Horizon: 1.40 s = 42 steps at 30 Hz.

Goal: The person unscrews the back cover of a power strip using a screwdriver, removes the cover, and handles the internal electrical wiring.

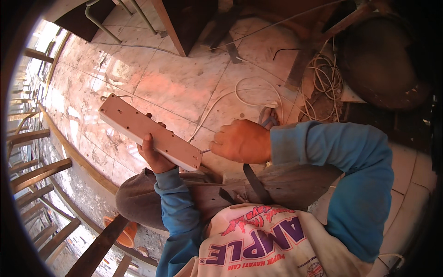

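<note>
My left hand (157,159) grips a long white power strip (150,129) from beneath, thumb along its near side and fingertips showing past the far edge. The strip's back faces up, with small screw holes and a keyhole slot; it lies slantwise, held above the floor. My right hand (242,141) is closed round a screwdriver (206,151), of which only a short thin metal shaft shows. That shaft reaches the strip's right end, by a corner; whether its tip sits in a screw, I cannot tell. The handle is hidden inside my fist.
A white cord (212,108) runs over the tiled floor (166,78) toward a coiled cable (323,74) at the right. Far off stands a dark wooden panel (184,23). Wooden railings (41,175) line the left side, near an orange pot (127,233). A dark rounded object (383,64) stands far right.
</note>
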### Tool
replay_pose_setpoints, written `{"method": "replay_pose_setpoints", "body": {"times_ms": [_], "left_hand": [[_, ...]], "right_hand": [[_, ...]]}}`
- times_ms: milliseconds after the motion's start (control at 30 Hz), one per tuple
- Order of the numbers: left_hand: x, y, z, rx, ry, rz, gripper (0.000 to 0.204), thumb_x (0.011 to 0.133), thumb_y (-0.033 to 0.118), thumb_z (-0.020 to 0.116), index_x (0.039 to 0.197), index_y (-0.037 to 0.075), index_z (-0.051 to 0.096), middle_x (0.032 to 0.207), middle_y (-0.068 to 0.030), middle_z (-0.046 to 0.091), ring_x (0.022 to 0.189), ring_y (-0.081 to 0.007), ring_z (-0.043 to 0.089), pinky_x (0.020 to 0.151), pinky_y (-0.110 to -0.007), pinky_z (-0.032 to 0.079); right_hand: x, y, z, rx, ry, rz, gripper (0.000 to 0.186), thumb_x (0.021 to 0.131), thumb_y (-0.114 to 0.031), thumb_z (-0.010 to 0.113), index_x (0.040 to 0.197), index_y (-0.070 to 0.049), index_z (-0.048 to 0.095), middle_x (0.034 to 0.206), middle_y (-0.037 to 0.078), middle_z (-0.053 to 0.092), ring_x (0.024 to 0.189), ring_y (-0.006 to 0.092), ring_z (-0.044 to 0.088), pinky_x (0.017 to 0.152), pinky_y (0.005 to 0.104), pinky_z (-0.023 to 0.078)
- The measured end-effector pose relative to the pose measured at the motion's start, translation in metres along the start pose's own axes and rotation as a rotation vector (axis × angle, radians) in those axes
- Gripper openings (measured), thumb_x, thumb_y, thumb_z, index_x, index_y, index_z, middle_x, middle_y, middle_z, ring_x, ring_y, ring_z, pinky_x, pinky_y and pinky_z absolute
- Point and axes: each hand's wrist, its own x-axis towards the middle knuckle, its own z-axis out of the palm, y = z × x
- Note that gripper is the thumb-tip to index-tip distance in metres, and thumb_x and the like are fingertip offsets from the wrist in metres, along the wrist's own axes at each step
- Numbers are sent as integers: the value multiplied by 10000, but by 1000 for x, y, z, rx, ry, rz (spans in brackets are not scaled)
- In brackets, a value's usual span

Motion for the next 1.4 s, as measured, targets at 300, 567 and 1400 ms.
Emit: {"method": "replay_pose_setpoints", "body": {"times_ms": [300,567,1400], "left_hand": [[0,-4,1,73,48,53,683,887,374,667,1412,-9,455,1003,-145,649,788,-210,671,677,-320,578],[2,-7,-6,24,46,1,660,908,393,629,1437,41,451,1027,-130,656,801,-205,673,688,-329,577],[4,-6,-8,-112,7,-107,603,931,400,597,1423,73,475,1027,-115,674,817,-225,688,719,-365,589]], "right_hand": [[21,-13,-15,61,-433,387,156,819,-217,624,847,-64,624,757,100,626,798,280,654,644,424,543],[24,-8,-13,-81,124,-59,130,818,-132,611,856,-29,682,764,137,705,763,298,716,654,426,569],[36,-11,-51,121,-340,405,325,918,-329,656,916,-6,620,660,204,608,645,435,630,632,524,505]]}}
